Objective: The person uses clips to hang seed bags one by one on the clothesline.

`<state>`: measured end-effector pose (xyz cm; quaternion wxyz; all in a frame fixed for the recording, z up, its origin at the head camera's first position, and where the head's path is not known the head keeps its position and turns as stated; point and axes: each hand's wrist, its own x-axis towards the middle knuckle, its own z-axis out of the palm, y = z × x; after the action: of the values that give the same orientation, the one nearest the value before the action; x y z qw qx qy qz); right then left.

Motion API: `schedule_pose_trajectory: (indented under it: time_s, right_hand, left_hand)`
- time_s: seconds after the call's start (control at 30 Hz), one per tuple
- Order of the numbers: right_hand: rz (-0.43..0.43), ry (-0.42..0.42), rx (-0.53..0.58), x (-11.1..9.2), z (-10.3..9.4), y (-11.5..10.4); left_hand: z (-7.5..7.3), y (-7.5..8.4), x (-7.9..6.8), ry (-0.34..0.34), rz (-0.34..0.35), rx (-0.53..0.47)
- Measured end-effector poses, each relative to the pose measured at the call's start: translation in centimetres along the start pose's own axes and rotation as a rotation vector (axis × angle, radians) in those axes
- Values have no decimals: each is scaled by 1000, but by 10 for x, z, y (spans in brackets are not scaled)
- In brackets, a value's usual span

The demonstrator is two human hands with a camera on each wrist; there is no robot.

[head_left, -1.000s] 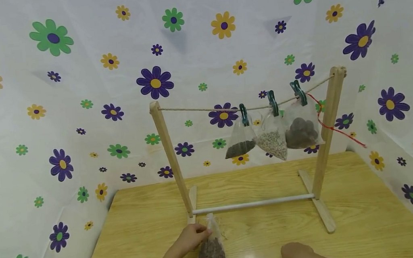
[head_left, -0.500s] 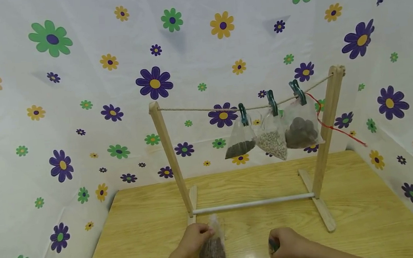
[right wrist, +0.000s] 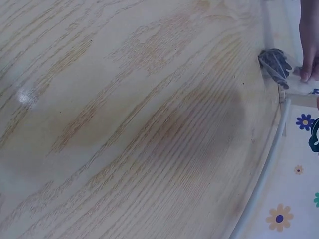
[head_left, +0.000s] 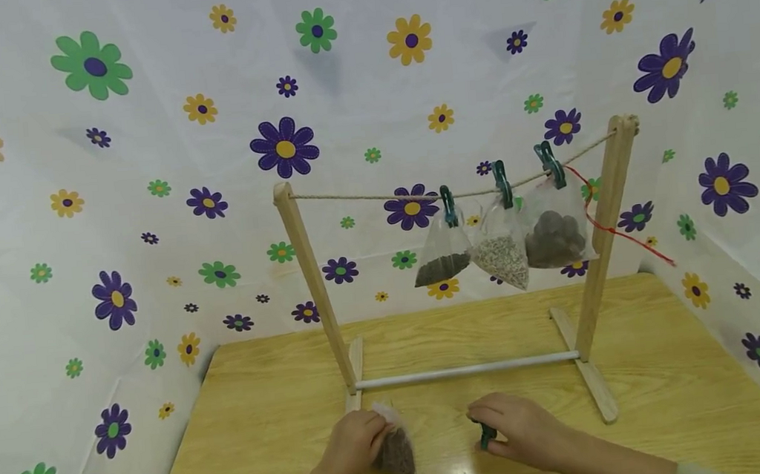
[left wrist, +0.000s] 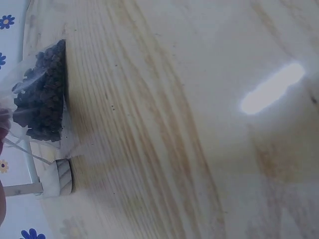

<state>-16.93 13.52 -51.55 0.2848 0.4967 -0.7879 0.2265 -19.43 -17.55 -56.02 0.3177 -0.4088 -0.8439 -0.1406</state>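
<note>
My left hand (head_left: pixel 354 441) pinches the top of a clear plastic bag (head_left: pixel 397 455) in front of the stand's left foot. Dark brown crumbly bits fill the bag's lower part, seen closer in the left wrist view, where the bag (left wrist: pixel 44 94) hangs at the left edge. To the right, my right hand (head_left: pixel 522 430) holds a dark green clip (head_left: pixel 486 434) between thumb and fingers, over the table. Only a sliver of that clip (right wrist: pixel 314 137) shows at the right edge of the right wrist view.
A wooden stand with a left post (head_left: pixel 317 294) and right post (head_left: pixel 605 249) carries a rope (head_left: pixel 357 196). Green clips hold three bags on it: dark grains (head_left: pixel 444 265), pale grit (head_left: pixel 502 257) and grey stones (head_left: pixel 556 238). A red string (head_left: pixel 628 235) dangles at right. A white bar (head_left: pixel 464 372) joins the feet.
My right hand has come up and left from the table's front, bringing the green clip into view. My left hand keeps its pinch on the bag, whose top now leans left.
</note>
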Motion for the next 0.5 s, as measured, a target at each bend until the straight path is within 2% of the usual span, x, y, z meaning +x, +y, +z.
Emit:
schedule_pose_trajectory:
  time_s: [0.17,0.27,0.37,0.5]
  right_hand:
    - [-34,36,-6,2,1,2]
    - [-48,51,-9,3,1,3]
    - [-54,64,-12,6,0,4]
    - [-60,90,-29,10,-3,8]
  left_hand:
    - [-3,-1,-3,70,113,-17]
    - [-8,-1,-2,113,158,-11]
    - [-17,-2,7,170,172,-22]
    - [-31,-4,28,233,178,-34]
